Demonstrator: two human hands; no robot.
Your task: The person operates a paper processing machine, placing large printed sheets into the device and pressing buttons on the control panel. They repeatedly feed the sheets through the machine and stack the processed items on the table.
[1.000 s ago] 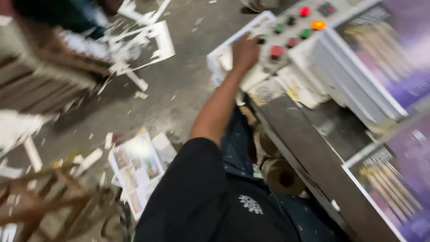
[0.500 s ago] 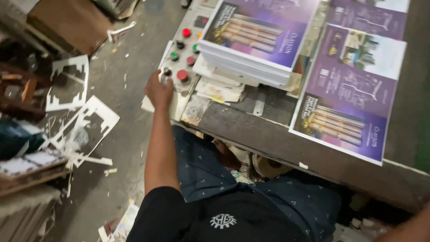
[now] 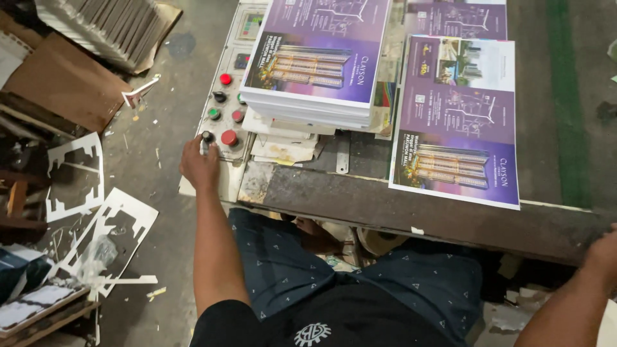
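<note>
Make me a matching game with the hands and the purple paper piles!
Things:
1. left hand
2. right hand
3. tall stack of purple sheets
4. low pile of purple sheets

Places:
A. at the table's front edge, far right
B. right of the tall stack
C. on the button panel
D. beside the panel's buttons

Pairs: 1-C, 2-A, 3-D, 4-B

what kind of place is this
Probably a print shop or paper-finishing workshop. Stacks of purple printed posters sit on a worn metal machine table, the left hand rests at a grey control panel with red and green push buttons, and white die-cut cardboard scraps litter the floor.
</note>
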